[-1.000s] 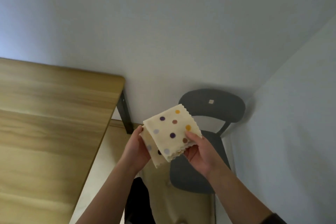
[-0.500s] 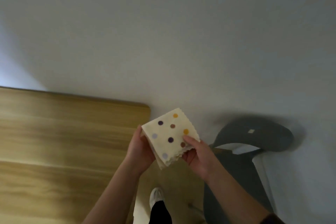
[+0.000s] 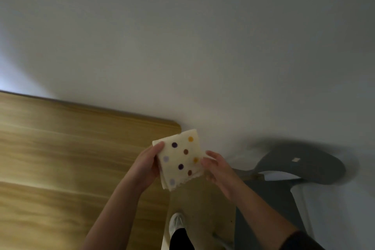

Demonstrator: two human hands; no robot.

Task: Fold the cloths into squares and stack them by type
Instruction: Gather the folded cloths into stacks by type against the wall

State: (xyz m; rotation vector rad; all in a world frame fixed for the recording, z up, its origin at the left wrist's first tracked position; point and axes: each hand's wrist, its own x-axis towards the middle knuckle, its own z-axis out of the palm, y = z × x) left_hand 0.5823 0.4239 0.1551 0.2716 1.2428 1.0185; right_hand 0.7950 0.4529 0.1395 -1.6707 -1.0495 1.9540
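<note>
My left hand [image 3: 147, 168] grips the folded dotted cloth [image 3: 180, 158] at its left side, thumb on top near the upper left corner, fingers curled underneath and out of sight. My right hand [image 3: 217, 170] pinches the cloth's right edge, thumb at the edge, other fingers bent behind it; this part is a bit blurred. The cloth is cream with purple, brown, orange and lilac dots. It is folded to a rough square, with several layers showing at the lower edge, which is scalloped. It is held in the air between both hands, tilted, not resting on anything. In view it sits just off the far right corner of the wooden counter [image 3: 71, 148], above the floor [image 3: 200, 199]. Both forearms are bare, with a dark sleeve [image 3: 298, 241] at the right elbow. Below the cloth is a white shoe [image 3: 177, 222] with a black trouser leg [image 3: 180, 238] on the floor. To the right stands a grey chair [image 3: 300, 164], its backrest toward the plain pale wall [image 3: 182, 46] and a small light tag on the backrest. The lighting is dim and the chair is motion-blurred.
</note>
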